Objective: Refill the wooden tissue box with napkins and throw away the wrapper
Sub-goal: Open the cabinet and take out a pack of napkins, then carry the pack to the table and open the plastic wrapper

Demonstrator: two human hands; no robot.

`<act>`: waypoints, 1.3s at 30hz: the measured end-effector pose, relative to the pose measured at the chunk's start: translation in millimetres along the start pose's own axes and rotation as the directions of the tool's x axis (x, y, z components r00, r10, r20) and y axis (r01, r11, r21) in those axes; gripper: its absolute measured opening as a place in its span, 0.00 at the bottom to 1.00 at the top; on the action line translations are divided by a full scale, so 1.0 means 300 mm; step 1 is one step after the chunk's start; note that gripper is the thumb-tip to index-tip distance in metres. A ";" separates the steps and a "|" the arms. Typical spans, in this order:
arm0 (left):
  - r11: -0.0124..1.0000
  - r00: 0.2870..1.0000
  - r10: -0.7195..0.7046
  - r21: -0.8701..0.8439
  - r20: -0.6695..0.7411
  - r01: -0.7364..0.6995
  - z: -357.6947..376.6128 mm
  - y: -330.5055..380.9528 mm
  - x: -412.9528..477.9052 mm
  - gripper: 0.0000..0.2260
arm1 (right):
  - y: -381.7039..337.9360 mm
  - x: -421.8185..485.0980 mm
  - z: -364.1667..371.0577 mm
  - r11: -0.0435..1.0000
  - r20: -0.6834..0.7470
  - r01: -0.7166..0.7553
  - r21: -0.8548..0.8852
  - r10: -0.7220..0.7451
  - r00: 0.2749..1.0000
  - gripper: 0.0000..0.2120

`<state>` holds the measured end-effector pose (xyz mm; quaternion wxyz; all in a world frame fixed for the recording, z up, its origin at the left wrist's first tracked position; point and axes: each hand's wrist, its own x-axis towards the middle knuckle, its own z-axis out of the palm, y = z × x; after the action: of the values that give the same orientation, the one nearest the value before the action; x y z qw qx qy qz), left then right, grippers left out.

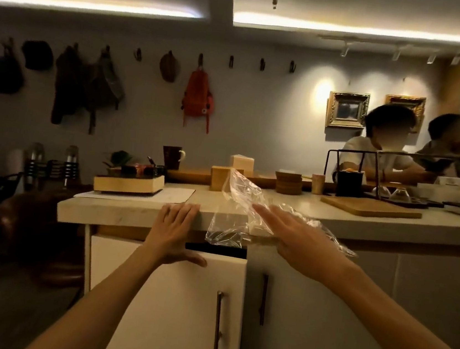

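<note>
A crumpled clear plastic wrapper (236,204) hangs over the counter's front edge, pinched in my right hand (285,233), whose fingers stretch out flat toward the left. My left hand (172,231) grips the top edge of a white cabinet door (167,297), thumb on its front face, fingers up near the counter edge. The door stands tilted out, with a dark gap behind its top. Two wooden tissue boxes (221,177) sit on the counter behind the wrapper; the farther one (241,162) shows white napkins on top.
The pale counter (361,224) carries a wooden cutting board (369,207), stacked coasters (288,183), a dark mug (171,157), a black wire stand and glassware. A second cabinet door (307,314) is shut at the right. Two people sit behind the counter. Bags hang on wall hooks.
</note>
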<state>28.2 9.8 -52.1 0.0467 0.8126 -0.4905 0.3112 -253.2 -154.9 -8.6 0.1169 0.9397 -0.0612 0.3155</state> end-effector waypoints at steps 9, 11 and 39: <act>0.998 0.996 0.038 -0.042 -0.077 -0.042 0.006 -0.058 0.055 0.47 | 0.200 0.361 0.152 0.969 0.110 -0.079 -0.235 0.108 0.988 0.37; 0.998 0.996 0.048 -0.041 -0.076 -0.051 0.001 -0.082 0.068 0.45 | 0.213 0.388 0.183 0.981 0.105 -0.117 -0.152 0.133 0.986 0.34; 0.996 0.919 0.017 -0.069 -0.394 -0.048 0.105 -0.062 0.043 0.37 | 0.268 0.411 0.294 0.944 0.184 -0.300 0.142 0.272 0.945 0.28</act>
<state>62.4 -2.6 -65.9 0.1704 0.7228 -0.4964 0.4496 -119.5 -260.4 12.4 -0.0151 0.9497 -0.1798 0.2559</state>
